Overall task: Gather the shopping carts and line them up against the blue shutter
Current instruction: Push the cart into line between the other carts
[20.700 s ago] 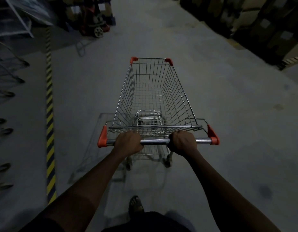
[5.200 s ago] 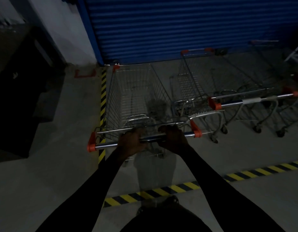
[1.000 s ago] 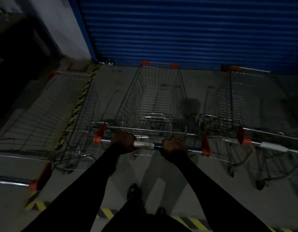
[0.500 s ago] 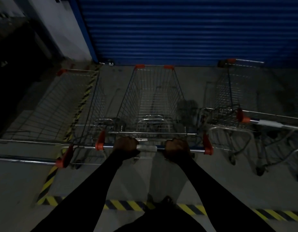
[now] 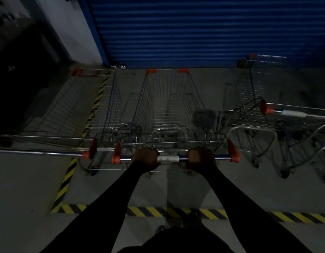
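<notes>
A wire shopping cart [image 5: 169, 106] with orange corner caps stands straight ahead, its nose pointing at the blue shutter [image 5: 203, 30]. My left hand [image 5: 146, 158] and my right hand [image 5: 201, 157] both grip its chrome handle bar, either side of a white sleeve. Another cart [image 5: 70, 114] stands close on the left, its handle end next to mine. A third cart [image 5: 258, 99] stands on the right, nearer the shutter, with a gap between it and my cart.
Yellow-black floor tape [image 5: 176, 211] runs across below my arms and up the left side [image 5: 96, 105]. A white wall pillar [image 5: 70, 28] and a dark opening [image 5: 17, 84] lie at the left. More cart frames [image 5: 304, 152] crowd the right edge.
The middle cart has rolled back from the shutter with both hands on its bar. Its handle now lines up with the left cart's handle; the camera has drawn back.
</notes>
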`<action>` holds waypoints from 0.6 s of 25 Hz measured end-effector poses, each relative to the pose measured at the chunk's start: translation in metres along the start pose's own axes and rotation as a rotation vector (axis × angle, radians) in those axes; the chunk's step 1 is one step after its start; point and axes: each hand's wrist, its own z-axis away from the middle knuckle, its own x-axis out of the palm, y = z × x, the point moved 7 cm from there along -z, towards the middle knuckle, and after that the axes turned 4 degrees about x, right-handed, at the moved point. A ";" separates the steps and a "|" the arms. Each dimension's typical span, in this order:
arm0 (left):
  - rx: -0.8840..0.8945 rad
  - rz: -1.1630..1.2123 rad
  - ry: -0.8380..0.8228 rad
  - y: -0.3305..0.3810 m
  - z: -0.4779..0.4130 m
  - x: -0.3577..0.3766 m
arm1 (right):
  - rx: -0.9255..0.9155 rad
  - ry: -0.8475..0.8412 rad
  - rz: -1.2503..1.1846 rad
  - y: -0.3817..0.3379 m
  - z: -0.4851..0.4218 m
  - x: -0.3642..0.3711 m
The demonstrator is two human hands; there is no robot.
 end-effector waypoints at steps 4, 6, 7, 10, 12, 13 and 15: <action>-0.005 -0.007 -0.005 0.002 0.010 0.000 | 0.006 0.007 0.003 -0.004 0.011 -0.003; 0.004 -0.013 -0.007 0.005 0.011 -0.002 | 0.016 0.005 0.045 -0.005 0.012 -0.005; 0.007 -0.018 0.001 0.006 0.012 -0.003 | 0.030 -0.031 0.031 -0.004 0.012 -0.005; 0.004 -0.030 0.016 0.007 0.011 -0.004 | 0.012 -0.045 -0.021 -0.005 0.014 -0.005; 0.014 -0.032 0.002 0.007 0.009 -0.005 | -0.002 -0.063 -0.016 -0.004 0.013 -0.005; 0.019 -0.036 0.000 0.007 0.007 -0.005 | -0.003 -0.056 -0.013 -0.003 0.014 -0.006; 0.022 -0.035 0.000 0.006 0.004 -0.006 | 0.008 -0.035 -0.014 0.000 0.013 -0.007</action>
